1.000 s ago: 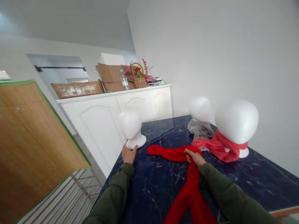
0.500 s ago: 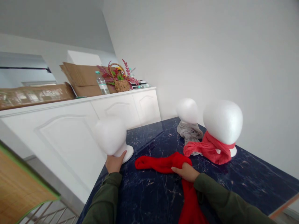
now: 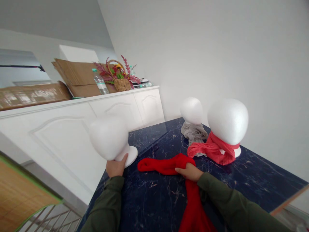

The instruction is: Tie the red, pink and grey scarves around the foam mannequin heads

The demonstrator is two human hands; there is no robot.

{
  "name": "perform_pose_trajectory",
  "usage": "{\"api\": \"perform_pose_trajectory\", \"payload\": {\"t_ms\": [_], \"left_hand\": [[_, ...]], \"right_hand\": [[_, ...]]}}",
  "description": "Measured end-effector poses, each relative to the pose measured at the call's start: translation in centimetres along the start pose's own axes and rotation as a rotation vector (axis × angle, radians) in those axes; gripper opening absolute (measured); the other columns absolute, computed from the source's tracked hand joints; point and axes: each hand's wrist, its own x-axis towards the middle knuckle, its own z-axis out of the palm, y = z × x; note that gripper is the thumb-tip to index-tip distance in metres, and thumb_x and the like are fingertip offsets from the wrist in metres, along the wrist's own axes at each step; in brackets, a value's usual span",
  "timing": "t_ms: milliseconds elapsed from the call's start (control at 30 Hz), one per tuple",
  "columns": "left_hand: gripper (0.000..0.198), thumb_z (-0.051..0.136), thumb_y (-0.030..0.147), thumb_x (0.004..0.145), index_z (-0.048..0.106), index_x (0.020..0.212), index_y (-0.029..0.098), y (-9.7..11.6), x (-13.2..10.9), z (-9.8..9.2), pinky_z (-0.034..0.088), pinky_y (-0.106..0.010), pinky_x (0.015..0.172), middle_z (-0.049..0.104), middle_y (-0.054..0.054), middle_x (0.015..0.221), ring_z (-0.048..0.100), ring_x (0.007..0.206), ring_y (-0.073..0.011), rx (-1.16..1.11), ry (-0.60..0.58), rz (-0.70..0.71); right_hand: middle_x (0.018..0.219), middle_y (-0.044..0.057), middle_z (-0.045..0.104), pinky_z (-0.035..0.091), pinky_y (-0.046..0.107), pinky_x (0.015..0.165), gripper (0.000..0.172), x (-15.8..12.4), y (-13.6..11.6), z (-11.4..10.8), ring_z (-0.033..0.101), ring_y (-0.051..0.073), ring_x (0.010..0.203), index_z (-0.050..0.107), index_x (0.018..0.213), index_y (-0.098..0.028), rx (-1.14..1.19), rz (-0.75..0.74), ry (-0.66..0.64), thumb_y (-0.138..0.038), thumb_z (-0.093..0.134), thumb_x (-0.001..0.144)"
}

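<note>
A white foam mannequin head [image 3: 109, 135] tilts to the left at the table's left side, and my left hand [image 3: 116, 166] is closed round its neck just above the base. A bright red knitted scarf [image 3: 159, 165] lies in a bend across the tabletop, one end running down to the bottom edge of the view. My right hand [image 3: 190, 170] grips this scarf at its bend, thumb on top and the other fingers partly hidden.
On the right stands a foam head [image 3: 228, 120] with a coral scarf [image 3: 223, 153] round its neck. Behind it is another head [image 3: 191, 110] with a grey scarf [image 3: 193, 131]. The dark blue marbled table [image 3: 154, 199] meets a white cabinet [image 3: 60, 125] bearing cardboard, a bottle and a flower basket.
The left foam head tips slightly further left in my left hand. My right hand stays on the red scarf. The whole view has shifted a little.
</note>
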Motion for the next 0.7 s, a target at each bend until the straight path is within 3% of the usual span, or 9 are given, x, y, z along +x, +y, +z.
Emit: {"api": "perform_pose_trajectory", "payload": {"t_ms": [67, 133, 433, 700], "left_hand": [[0.073, 0.054, 0.064, 0.055, 0.057, 0.098, 0.005, 0.7, -1.1, -0.2, 0.044, -0.042, 0.081, 0.059, -0.02, 0.1, 0.053, 0.097, -0.0346, -0.011, -0.006, -0.014], [0.067, 0.055, 0.061, 0.056, 0.059, 0.093, 0.006, 1.5, -2.6, -0.6, 0.043, -0.042, 0.083, 0.061, -0.019, 0.097, 0.053, 0.097, -0.0337, -0.041, -0.045, -0.028], [0.05, 0.061, 0.048, 0.056, 0.058, 0.094, 0.017, 2.8, -12.7, -5.5, 0.023, -0.039, 0.103, 0.06, -0.008, 0.103, 0.039, 0.115, -0.0281, -0.133, -0.209, 0.219], [0.05, 0.057, 0.05, 0.06, 0.056, 0.1, 0.019, 2.8, -18.2, -9.9, 0.026, -0.038, 0.103, 0.063, -0.006, 0.097, 0.043, 0.112, -0.0268, -0.165, -0.352, 0.279]], "right_hand": [[0.04, -0.003, 0.042, 0.033, 0.027, 0.046, 0.034, 0.1, 0.1, -0.1, 0.039, 0.011, 0.039, 0.045, 0.044, -0.02, -0.087, 0.056, -0.041, -0.043, 0.058, 0.067], [0.038, -0.003, 0.04, 0.029, 0.026, 0.042, 0.039, 0.3, 0.1, -0.3, 0.035, 0.009, 0.037, 0.041, 0.042, -0.02, -0.109, 0.04, -0.076, -0.045, 0.053, 0.07], [0.035, -0.003, 0.04, 0.029, 0.025, 0.042, 0.044, 0.6, 0.4, -0.5, 0.036, 0.009, 0.035, 0.041, 0.039, -0.02, -0.14, 0.007, -0.1, -0.048, 0.049, 0.072], [0.034, -0.003, 0.039, 0.033, 0.025, 0.046, 0.044, -0.3, -0.4, -0.6, 0.037, 0.008, 0.035, 0.04, 0.037, -0.02, -0.16, -0.02, -0.079, -0.046, 0.05, 0.071]]}}
